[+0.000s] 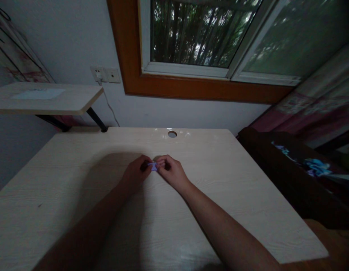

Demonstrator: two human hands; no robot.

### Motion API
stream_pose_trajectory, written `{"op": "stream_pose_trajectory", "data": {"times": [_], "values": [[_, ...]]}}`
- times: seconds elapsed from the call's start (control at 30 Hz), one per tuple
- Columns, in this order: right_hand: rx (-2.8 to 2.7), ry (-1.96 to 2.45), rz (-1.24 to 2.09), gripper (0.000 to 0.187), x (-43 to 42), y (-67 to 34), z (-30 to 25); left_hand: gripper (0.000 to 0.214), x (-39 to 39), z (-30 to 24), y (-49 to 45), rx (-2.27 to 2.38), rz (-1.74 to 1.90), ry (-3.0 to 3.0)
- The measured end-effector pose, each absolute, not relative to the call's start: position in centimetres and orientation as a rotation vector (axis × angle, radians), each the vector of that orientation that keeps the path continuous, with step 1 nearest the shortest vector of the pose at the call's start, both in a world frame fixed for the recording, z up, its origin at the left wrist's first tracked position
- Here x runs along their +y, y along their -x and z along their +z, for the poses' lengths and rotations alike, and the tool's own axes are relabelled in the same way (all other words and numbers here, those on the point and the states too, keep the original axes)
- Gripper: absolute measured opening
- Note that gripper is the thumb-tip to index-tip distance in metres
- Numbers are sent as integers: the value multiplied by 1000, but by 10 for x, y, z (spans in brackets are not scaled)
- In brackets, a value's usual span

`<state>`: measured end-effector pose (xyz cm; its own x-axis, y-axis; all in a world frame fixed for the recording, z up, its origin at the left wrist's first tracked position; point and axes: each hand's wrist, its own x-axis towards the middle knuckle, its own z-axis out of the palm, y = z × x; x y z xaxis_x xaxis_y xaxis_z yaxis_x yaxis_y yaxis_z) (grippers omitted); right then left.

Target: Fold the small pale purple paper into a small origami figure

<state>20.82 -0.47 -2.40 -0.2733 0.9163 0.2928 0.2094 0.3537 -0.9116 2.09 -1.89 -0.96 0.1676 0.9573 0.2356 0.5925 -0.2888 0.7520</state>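
Observation:
Between my two hands, low over the far middle of the pale wooden desk (pixel 208 169), is a small flat purple piece (pixel 154 166). It looks like thin paper or plastic, narrow in the middle, but it is too small to name surely. My left hand (pixel 137 168) is closed in a pinch on its left edge. My right hand (pixel 171 171) pinches its right edge, fingers curled toward me. Parts of the piece are hidden under the fingertips of both hands.
A raised shelf (pixel 90 98) with a white sheet (pixel 39 93) stands at the back left. A round cable hole (pixel 172 134) lies near the desk's far edge. Wall sockets (pixel 105 75) with a white cable sit behind. To the right is a dark bed (pixel 276 165).

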Motion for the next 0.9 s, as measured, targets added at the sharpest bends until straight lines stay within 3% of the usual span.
{"op": "stream_pose_trajectory", "data": {"times": [0.53, 0.9], "values": [[-1830, 1072, 762, 3, -11, -207, -15, 5, -19, -12, -21, 1429, 1060, -2060], [-1873, 1050, 668, 4, -14, -207, -10, 5, -21, -8, -20, 1368, 1129, -1978]]}}
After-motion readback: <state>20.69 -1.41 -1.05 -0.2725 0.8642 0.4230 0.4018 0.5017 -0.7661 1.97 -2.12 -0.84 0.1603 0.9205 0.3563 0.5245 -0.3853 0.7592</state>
